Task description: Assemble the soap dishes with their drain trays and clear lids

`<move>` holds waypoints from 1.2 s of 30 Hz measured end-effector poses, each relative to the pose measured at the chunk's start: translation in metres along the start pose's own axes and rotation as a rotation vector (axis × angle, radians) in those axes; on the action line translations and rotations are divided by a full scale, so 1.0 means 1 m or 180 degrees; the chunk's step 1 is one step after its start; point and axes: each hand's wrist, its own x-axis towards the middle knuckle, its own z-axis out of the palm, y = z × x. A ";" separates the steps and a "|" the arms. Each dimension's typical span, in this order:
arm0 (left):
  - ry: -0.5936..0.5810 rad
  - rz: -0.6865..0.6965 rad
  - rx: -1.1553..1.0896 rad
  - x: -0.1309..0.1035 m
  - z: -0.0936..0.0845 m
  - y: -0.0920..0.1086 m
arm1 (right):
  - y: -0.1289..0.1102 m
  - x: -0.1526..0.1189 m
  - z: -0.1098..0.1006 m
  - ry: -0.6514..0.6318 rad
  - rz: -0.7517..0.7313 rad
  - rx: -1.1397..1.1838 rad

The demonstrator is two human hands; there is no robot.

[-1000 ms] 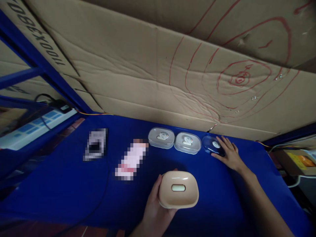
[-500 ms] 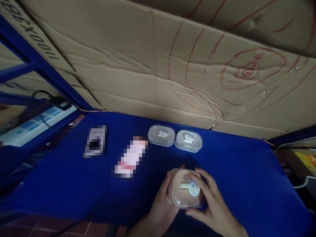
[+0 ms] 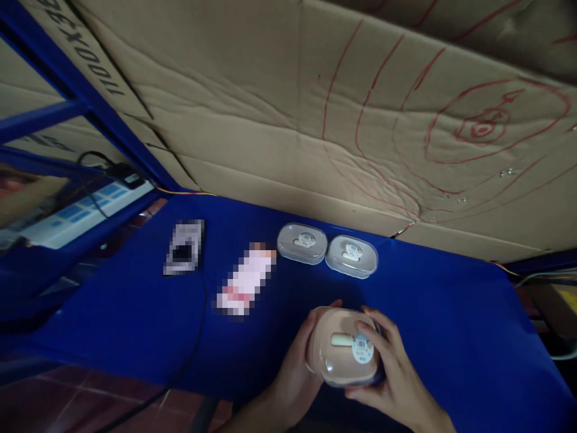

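Observation:
Both hands hold a lidded plastic box (image 3: 339, 365) above the near part of the blue table. It has rounded corners, a see-through lid, a pale pill-shaped piece and a round white label with a barcode, and it is tilted. My left hand (image 3: 297, 371) wraps its left side, thumb along the edge and a fingertip showing behind. My right hand (image 3: 396, 373) grips the right side, one finger reaching onto the lid by the label. Beyond, two similar clear-lidded boxes, a left one (image 3: 302, 245) and a right one (image 3: 352, 257), lie side by side.
Two pixelated items, a greyish one (image 3: 184, 246) and a pink-white one (image 3: 247, 279), lie on the blue table (image 3: 451, 325). A dark cable (image 3: 195, 349) runs down past the front edge. Cardboard (image 3: 252, 120) walls the back. A power strip (image 3: 90, 210) is at left.
The view has shifted a little, so the table items appear slightly further right and higher. Both hands keep hold of the box, which has turned slightly.

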 end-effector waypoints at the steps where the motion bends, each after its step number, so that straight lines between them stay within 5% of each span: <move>1: -0.0034 -0.0005 0.0054 -0.001 0.000 0.000 | -0.001 0.000 -0.002 0.0004 -0.0042 -0.0066; 12: 0.0106 -0.0009 0.0101 -0.001 -0.001 -0.005 | 0.011 -0.002 0.005 -0.0076 -0.0050 0.0137; 18: 0.0167 0.0038 0.0089 0.002 0.002 -0.006 | 0.021 -0.009 0.011 0.0231 -0.0312 -0.0021; 36: 0.0167 0.0027 0.0048 0.000 -0.001 -0.008 | 0.019 -0.007 0.016 0.0186 -0.0200 0.0055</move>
